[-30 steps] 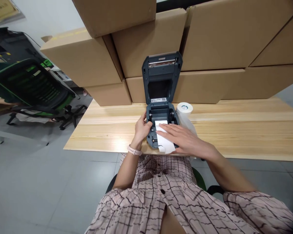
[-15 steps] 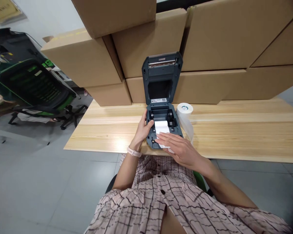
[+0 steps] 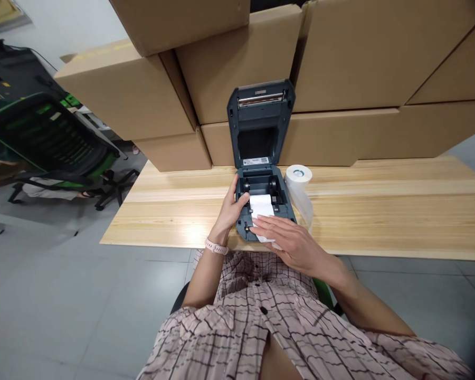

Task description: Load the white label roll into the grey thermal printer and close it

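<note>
A dark grey label printer [image 3: 243,215] stands at the table's front edge, its lid [image 3: 254,122] raised and leaning back. My left hand [image 3: 230,208] grips the printer's left side, thumb on the inner rim and fingers along the outer wall. A strip of white label paper [image 3: 261,205] runs out of the printer's inside towards the front edge. My right hand [image 3: 287,236] lies across the front of the printer, fingers stretched out flat on the paper. Its thumb is mostly hidden underneath. To the printer's right stands a white label roll [image 3: 299,174] with a loose tail hanging forward.
Cardboard boxes [image 3: 340,58] are stacked along the back of the wooden table [image 3: 399,211], close behind the lid. Off to the left, an office chair [image 3: 51,137] with green trim stands on the tiled floor, with a person partly visible beside it.
The camera view has shifted slightly. Both hands, the printer and the paper show almost no change; my right hand still lies flat on the strip.
</note>
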`<state>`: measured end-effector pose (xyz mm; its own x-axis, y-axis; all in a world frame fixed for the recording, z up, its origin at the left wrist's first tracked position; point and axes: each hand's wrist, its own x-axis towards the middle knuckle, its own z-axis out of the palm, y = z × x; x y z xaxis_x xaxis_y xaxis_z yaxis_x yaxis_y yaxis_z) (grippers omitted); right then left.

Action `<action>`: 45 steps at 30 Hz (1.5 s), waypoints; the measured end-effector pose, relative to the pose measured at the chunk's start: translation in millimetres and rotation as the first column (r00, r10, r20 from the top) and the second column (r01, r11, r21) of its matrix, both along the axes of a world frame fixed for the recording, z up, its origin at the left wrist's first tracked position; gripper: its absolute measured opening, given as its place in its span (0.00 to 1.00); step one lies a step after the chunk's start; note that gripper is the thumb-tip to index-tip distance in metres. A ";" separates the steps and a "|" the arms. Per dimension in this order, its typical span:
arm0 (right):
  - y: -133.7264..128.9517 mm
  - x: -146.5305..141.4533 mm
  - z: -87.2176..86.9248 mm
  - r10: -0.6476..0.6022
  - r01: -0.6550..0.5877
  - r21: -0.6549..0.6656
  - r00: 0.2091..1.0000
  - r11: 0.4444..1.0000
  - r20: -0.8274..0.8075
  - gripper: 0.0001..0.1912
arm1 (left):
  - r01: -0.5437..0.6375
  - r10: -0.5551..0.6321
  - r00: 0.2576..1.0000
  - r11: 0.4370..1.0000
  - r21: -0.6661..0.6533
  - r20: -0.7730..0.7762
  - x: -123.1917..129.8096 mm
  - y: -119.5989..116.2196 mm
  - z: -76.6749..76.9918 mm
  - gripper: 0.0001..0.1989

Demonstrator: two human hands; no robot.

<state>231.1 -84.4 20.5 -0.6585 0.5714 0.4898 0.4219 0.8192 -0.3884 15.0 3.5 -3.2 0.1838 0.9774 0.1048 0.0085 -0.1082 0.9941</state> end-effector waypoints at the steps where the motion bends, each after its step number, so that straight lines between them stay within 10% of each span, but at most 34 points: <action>1: -0.5 -0.1 0.5 -0.003 0.003 -0.004 1.000 1.000 0.002 0.24 | -0.019 0.019 1.000 1.000 0.000 -0.014 0.0 -0.2 0.4 0.40; 13: -2.9 -0.1 -2.6 -0.027 0.027 -0.006 0.999 1.000 0.018 0.23 | -0.062 0.064 0.995 0.997 0.038 -0.070 -0.4 -1.1 -1.7 0.37; 17: -3.4 -1.2 -2.6 -0.032 0.032 0.005 0.999 0.999 0.032 0.22 | -0.072 0.128 0.962 0.971 0.230 -0.240 -3.0 -0.1 9.6 0.33; 21: -4.9 -2.3 -4.6 -0.042 0.041 0.031 0.998 0.999 0.042 0.23 | 0.262 0.029 0.844 0.849 0.459 -0.536 -5.9 6.1 27.9 0.28; 24: -5.5 -2.7 -7.2 -0.050 0.049 0.018 0.997 0.999 0.051 0.24 | 0.451 -0.092 0.736 0.806 0.384 -0.671 -5.6 7.2 37.2 0.30; 32: -4.9 -2.3 -8.7 -0.059 0.060 -0.004 0.996 0.998 0.066 0.25 | 0.488 -0.076 0.580 0.829 0.272 -0.811 1.6 2.9 43.2 0.32; 45: -5.0 -1.5 -6.3 -0.049 0.051 -0.025 0.996 0.998 0.071 0.26 | 0.504 -0.145 0.564 0.840 0.200 -0.813 9.5 1.1 51.8 0.23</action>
